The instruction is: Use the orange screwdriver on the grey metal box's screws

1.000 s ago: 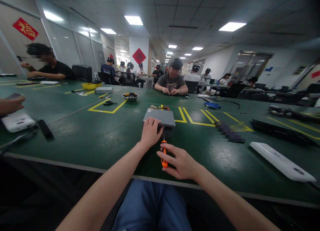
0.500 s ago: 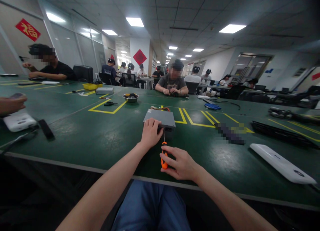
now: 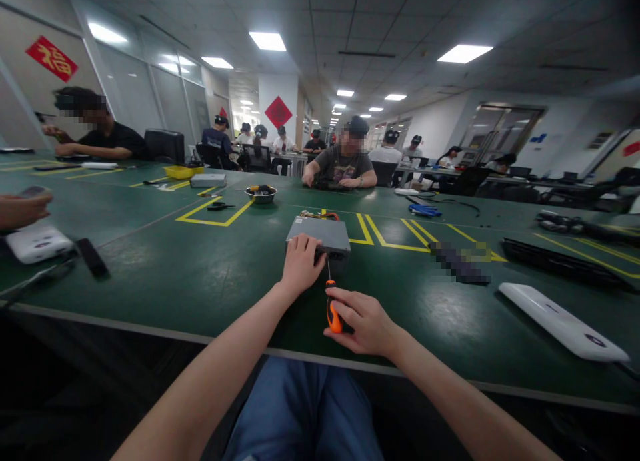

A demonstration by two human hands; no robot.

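Note:
A grey metal power supply unit [image 3: 325, 232] lies on the green table, its bundle of coloured wires [image 3: 320, 214] at the far side. My left hand [image 3: 302, 264] is closed on its near left edge, fingers over the top, thumb toward the near face. In my right hand [image 3: 364, 321], fingers and thumb grip the orange and black handle of a screwdriver [image 3: 335, 320]. The shaft points away from me and reaches the near face of the unit, just by my left thumb. I cannot make out the tip or what it touches there.
A metal bowl [image 3: 261, 194] with tools stands beyond the unit. White power banks [image 3: 563, 321] lie right and left, with a dark panel [image 3: 565, 264] on the right. A co-worker [image 3: 345, 158] sits opposite; another person's hand [image 3: 25, 211] is at the left edge.
The screwdriver handle has turned in my right fingers and its rear end has shifted slightly right. My left hand and the power supply unit stay in place. The co-worker opposite moved their hands apart.

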